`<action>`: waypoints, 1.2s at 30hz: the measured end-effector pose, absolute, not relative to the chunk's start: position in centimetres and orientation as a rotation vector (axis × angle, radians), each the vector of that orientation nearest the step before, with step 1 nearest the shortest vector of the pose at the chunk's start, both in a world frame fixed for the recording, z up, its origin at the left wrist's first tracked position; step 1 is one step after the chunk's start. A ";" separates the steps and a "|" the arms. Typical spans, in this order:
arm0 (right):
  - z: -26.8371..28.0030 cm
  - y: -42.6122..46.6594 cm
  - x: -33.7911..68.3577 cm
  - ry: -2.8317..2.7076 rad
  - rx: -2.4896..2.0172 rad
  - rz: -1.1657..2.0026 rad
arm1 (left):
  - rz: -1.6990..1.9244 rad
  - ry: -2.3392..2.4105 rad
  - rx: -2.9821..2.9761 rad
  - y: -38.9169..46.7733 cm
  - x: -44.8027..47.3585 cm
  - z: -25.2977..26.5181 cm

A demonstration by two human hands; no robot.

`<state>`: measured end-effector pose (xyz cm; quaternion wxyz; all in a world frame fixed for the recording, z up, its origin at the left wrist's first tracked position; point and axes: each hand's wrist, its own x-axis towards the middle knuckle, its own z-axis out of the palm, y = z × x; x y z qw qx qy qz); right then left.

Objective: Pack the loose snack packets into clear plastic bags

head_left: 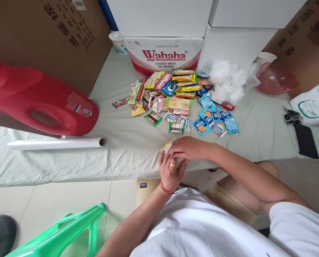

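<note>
At the front edge of the cloth-covered surface, my left hand (171, 174), with a ring and a red bracelet, is closed around a small pale-and-yellow plastic packet (167, 145). My right hand (191, 147) reaches over from the right, fingers bent and pressed onto the same packet. Most of it is hidden under my fingers, so its contents cannot be made out. Just beyond my hands lies a heap of wrapped snacks: a silver-and-green packet (177, 127), several blue packets (201, 126), and a cream-coloured cracker packet (179, 103).
Behind the snacks stands a Wahaha water carton (163, 53), with crumpled clear plastic bags (226, 82) to its right. On the left are a red detergent jug (41, 100) and a white roll (57, 143). A phone (305, 140) and keys (292, 116) lie far right. A green stool (68, 228) stands below.
</note>
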<state>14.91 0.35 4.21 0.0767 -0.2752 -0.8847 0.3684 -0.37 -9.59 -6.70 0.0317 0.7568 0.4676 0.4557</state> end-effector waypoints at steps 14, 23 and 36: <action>-1.0 -2.5 15.7 -1.928 -1.046 1.226 | 1.425 1.382 2.206 -8.6 -2.2 -4.4; -1.6 -2.4 15.1 -1.457 -1.067 1.566 | 0.769 0.955 2.867 -8.5 -7.1 -3.8; -2.1 -5.7 19.6 -2.408 -0.879 0.818 | 0.883 1.005 2.832 -7.6 -6.8 -5.6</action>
